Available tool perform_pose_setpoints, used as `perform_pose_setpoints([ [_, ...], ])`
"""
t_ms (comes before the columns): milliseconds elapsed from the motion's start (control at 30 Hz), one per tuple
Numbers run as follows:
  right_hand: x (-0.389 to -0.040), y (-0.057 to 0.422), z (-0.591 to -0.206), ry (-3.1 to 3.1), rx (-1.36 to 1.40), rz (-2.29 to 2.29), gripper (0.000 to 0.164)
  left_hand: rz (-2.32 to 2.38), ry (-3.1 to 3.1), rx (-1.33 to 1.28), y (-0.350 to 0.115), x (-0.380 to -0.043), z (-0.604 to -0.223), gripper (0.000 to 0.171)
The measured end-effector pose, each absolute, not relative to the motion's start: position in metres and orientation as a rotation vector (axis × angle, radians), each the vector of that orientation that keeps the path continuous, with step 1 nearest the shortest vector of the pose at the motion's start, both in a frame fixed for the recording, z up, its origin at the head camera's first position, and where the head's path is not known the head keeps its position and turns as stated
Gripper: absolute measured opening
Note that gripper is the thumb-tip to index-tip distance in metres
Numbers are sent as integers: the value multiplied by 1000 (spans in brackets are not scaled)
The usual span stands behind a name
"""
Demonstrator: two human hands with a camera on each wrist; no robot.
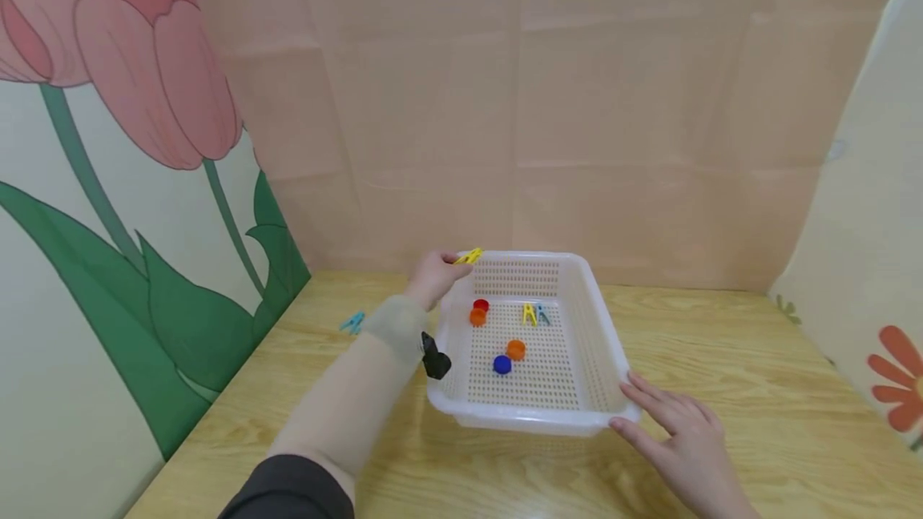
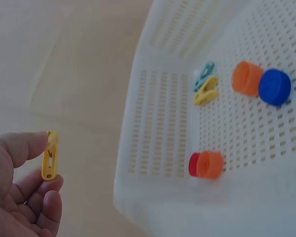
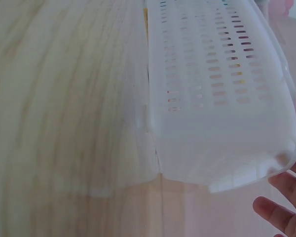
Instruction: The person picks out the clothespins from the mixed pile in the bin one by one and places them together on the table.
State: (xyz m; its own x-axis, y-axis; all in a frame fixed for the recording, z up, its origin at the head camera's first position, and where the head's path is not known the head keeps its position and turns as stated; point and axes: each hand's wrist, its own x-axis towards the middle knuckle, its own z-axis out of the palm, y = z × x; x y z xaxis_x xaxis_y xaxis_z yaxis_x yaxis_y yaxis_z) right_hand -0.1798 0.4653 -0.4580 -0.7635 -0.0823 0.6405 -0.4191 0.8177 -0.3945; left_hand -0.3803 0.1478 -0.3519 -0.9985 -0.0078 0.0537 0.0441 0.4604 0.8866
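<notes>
My left hand point(image 1: 433, 277) pinches a yellow clothespin point(image 1: 470, 255) between thumb and fingers, at the far left corner of a white perforated plastic basket point(image 1: 537, 420). In the left wrist view this clothespin point(image 2: 50, 157) is outside the basket wall. With thumb and fingers spread and fairly straight, my right hand point(image 1: 681, 427) touches the basket's near right corner. Inside the basket lie another yellow clothespin point(image 1: 530, 314), a blue clothespin point(image 1: 543, 314), a red cap point(image 1: 481, 306), two orange caps, one beside the red point(image 1: 477, 317) and one nearer me point(image 1: 515, 349), and a dark blue cap point(image 1: 502, 364).
A light blue clothespin point(image 1: 352, 323) lies on the wood-grain table point(image 1: 389, 455), left of the basket. Behind the table hangs a creased tan sheet point(image 1: 548, 102). A panel with painted tulips point(image 1: 122, 183) borders the left, and a panel with a red flower point(image 1: 897, 379) the right.
</notes>
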Motion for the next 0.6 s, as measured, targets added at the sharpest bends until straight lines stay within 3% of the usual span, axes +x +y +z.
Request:
perform_pose_setpoints([
  [167, -180, 465, -458, -2359, 370, 703, 51, -1620, -2595, 14, 123, -378, -358, 28],
  [600, -181, 466, -459, -2367, 377, 693, 52, -1571, -2671, 222, 68, -360, -386, 37],
])
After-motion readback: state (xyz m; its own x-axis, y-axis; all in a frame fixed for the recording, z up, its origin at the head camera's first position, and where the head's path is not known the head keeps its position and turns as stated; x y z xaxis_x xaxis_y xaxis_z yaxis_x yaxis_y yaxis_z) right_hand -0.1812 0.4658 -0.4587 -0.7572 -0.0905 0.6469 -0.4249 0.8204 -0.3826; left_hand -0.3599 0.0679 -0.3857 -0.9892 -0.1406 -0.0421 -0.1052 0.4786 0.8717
